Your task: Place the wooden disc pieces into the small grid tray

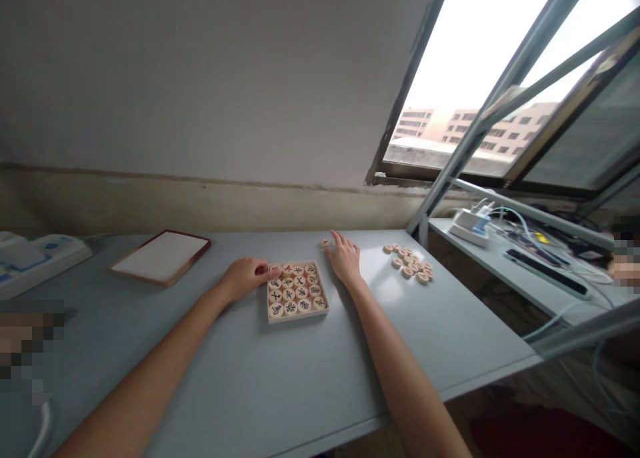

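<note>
A shallow light box (299, 317) holds rows of round wooden Chinese chess pieces (301, 292), marked with dark characters and a few in red. At the box's far left corner, my left hand (244, 278) is closed over the rim, its fingertips partly covering the corner piece. My right hand (345, 258) lies beyond the box's right side, fingers stretched forward and apart. Close to its thumb, a single chess piece (325, 243) rests on the table; whether they touch is unclear. Farther right lies a loose group of chess pieces (409, 263).
A flat rectangular lid or tray (163, 258) with a reddish-brown edge sits on the grey table (295, 378), left of the box. White devices (43, 261) stand at far left. On the right, a metal frame post (424, 228) borders another surface with cables and a power strip (469, 228).
</note>
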A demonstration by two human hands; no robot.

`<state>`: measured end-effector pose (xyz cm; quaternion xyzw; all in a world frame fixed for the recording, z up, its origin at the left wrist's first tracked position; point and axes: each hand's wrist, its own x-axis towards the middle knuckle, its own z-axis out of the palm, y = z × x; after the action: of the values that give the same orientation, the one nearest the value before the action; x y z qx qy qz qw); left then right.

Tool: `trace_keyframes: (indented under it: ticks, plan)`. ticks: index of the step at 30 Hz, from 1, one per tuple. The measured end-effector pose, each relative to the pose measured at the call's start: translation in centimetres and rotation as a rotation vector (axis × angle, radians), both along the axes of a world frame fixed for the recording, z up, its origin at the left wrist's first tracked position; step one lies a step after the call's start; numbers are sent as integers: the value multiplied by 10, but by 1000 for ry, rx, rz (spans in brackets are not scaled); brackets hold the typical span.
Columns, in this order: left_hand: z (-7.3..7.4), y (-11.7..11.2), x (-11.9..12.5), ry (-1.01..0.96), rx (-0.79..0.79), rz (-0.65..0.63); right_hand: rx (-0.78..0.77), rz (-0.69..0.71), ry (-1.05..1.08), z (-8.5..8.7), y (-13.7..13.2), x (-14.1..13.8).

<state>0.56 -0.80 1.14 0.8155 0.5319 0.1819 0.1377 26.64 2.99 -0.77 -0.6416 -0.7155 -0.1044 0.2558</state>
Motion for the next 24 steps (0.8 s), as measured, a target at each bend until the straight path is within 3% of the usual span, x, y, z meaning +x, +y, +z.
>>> trace_keyframes:
  ticks: [4, 8, 13, 16, 20, 24]
  plan:
    - [-1, -3, 2, 44, 46, 0, -115, 178, 4, -1, 2, -4]
    - [0, -4, 2, 54, 34, -5, -76, 182, 12, 6, -3, -9]
    - [1, -5, 1, 55, 36, -15, -26, 111, 46, 31, -22, -11]
    - [1, -6, 2, 50, 39, -8, -27, 162, 133, 40, -28, -12]
    - [1, -6, 3, 48, 44, -5, -64, 220, 112, 35, -26, -10]
    - [0, -5, 3, 61, 59, -7, -254, 258, 94, 25, -20, 1]
